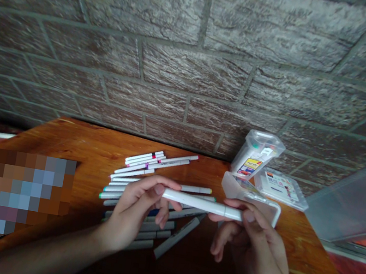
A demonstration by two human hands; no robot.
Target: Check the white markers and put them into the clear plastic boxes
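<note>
The left hand (pixel 138 204) and right hand (pixel 261 243), loosely curled, pinch opposite ends of a white marker (pixel 193 201) above the worktop (pixel 85 151). Other markers (pixel 172 164) lie on it, left of a clear case (pixel 252 160).

A brown block wall (pixel 166 66) stands behind a wooden table (pixel 90 147); light is dim.

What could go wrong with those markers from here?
The white marker, pinched near its ends by the left hand and right hand, might slip and drop. The loose markers on the wooden table could roll if brushed. The tall clear case, standing there too, might tip if bumped.
</note>
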